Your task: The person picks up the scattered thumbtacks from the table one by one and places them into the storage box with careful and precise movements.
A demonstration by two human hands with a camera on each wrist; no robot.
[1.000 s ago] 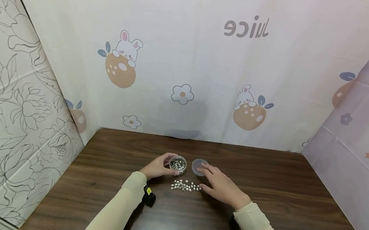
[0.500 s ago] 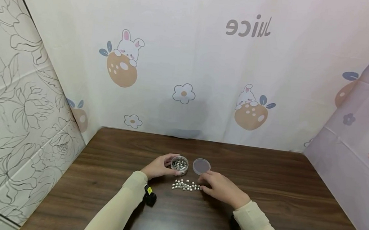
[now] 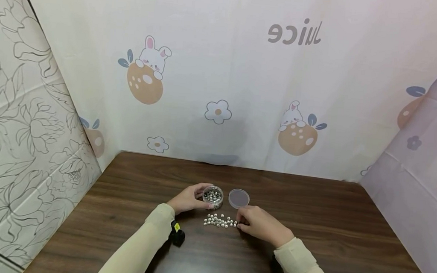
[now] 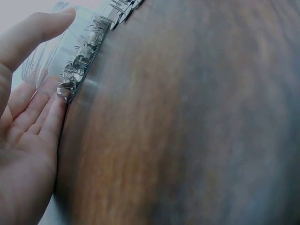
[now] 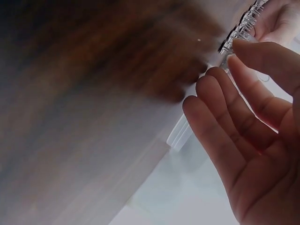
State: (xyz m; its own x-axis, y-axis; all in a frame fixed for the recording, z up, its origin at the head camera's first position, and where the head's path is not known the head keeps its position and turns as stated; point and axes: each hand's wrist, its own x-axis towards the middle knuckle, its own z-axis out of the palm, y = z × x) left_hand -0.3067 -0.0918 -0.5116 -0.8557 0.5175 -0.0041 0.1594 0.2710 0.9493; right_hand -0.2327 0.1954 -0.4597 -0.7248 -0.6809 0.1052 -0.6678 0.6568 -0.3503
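In the head view my left hand (image 3: 190, 199) holds the side of a round clear tub (image 3: 213, 197), thumb in front and fingers behind. Silver thumbtacks (image 4: 84, 54) fill its lower part, seen through the wall in the left wrist view. Loose thumbtacks (image 3: 217, 220) lie in a patch on the table just in front of the tub. At the right end of this patch, my right hand (image 3: 263, 225) has its thumb and index fingertip together, pinching at a thumbtack mostly hidden by the fingers. Its other fingers (image 5: 213, 126) are bent loosely.
A round clear lid (image 3: 239, 198) lies right of the tub, just beyond my right hand. The dark wooden table (image 3: 330, 231) ends at a printed cloth (image 3: 224, 68) behind. A black device (image 3: 177, 234) is strapped at my left wrist.
My right hand has drawn back from over the lid. Its fingers have curled in, and thumb and index finger have come together at the thumbtacks. My left hand stays at the tub.
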